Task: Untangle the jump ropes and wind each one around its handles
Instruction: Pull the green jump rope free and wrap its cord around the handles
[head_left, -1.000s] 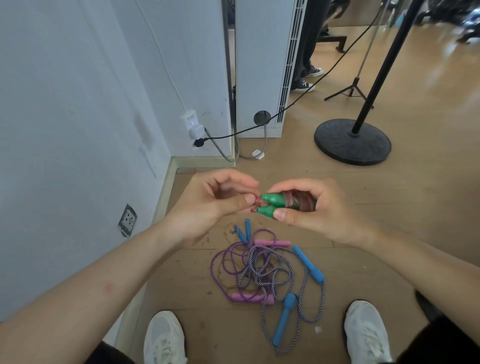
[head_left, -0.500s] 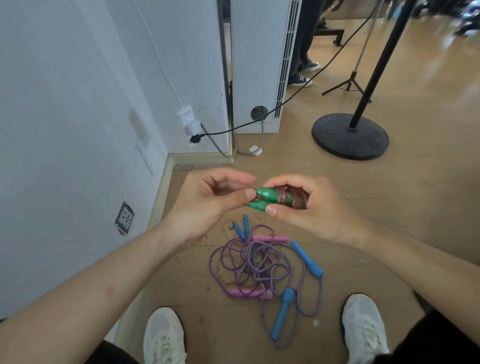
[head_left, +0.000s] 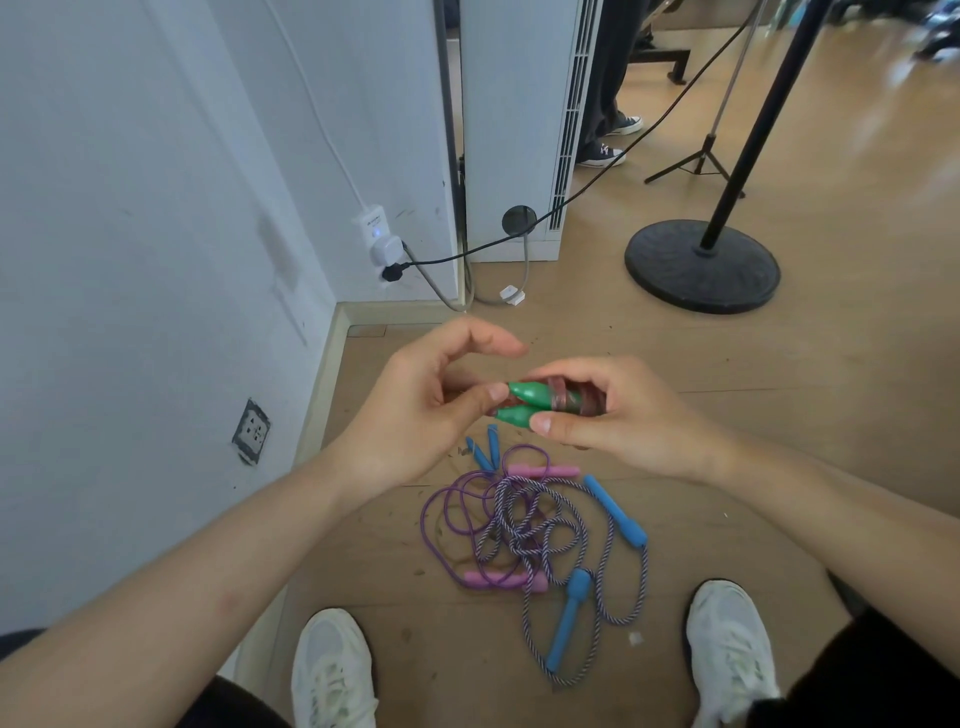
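My right hand grips a pair of green handles side by side, with a reddish-brown rope wound around them. My left hand is beside their tips: the thumb touches the tips, the fingers are lifted and loosely curved. Below on the wooden floor lies a tangle of ropes, one thin and purple with pink handles, one striped with blue handles. Two more blue handle ends poke out at the tangle's top left.
A white wall with sockets runs along the left. A white unit, a black cable and a black stand base are ahead. My white shoes flank the tangle. Another person's legs stand behind.
My left fingers have lifted off the green handle tips and spread; before, they pinched at the rope end there. The right hand keeps its grip on the bundle.
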